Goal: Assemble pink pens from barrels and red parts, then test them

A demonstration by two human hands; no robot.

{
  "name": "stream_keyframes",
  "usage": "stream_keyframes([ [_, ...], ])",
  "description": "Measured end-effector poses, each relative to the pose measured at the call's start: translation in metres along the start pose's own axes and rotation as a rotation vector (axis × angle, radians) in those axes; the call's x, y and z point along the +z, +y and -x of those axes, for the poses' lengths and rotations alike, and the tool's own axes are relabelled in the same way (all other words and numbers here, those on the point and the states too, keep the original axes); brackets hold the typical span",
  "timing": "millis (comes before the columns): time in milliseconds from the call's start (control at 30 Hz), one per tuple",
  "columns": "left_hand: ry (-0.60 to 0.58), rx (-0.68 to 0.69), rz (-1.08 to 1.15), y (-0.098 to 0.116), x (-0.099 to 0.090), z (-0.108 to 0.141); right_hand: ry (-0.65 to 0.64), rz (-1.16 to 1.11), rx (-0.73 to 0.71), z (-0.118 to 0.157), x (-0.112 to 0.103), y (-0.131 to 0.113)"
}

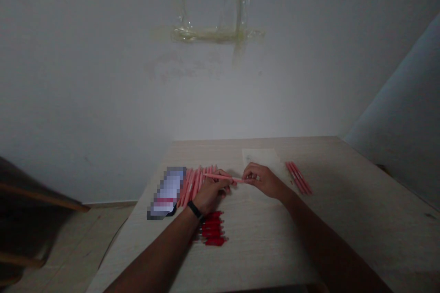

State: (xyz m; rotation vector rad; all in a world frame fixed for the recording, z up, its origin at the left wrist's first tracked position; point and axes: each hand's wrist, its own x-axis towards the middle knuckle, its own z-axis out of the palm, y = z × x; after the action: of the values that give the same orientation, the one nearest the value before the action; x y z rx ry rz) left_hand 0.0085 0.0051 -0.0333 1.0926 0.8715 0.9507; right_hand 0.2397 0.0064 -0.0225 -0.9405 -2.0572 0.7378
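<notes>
Between my two hands a slim pink pen lies almost level above the table. My left hand is closed around its middle, with a dark band on the wrist. The fingertips of my right hand pinch its right end. Several pink pens lie side by side just left of my left hand, which partly covers them. Below my left wrist sit several red pens or pen parts, partly hidden by the forearm. Right of my right hand rest several more pink pens.
A phone with a blurred-out screen lies at the table's left. A pale paper sheet lies behind my right hand. The light wooden table meets a wall with old tape on it. A dark chair-like object stands at left.
</notes>
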Motion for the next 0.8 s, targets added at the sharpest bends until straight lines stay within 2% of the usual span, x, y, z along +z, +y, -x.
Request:
stream_keyframes([
  [233, 0.051, 0.115, -0.178, 0.005, 0.001, 0.000, 0.001, 0.026, 0.028, 0.001, 0.008, -0.003],
  [433, -0.002, 0.150, -0.329, 0.002, 0.002, 0.000, 0.046, 0.101, 0.026, -0.002, 0.022, -0.006],
  [800, -0.099, 0.211, -0.404, -0.007, 0.001, -0.002, -0.013, 0.171, 0.057, -0.001, 0.016, -0.022],
])
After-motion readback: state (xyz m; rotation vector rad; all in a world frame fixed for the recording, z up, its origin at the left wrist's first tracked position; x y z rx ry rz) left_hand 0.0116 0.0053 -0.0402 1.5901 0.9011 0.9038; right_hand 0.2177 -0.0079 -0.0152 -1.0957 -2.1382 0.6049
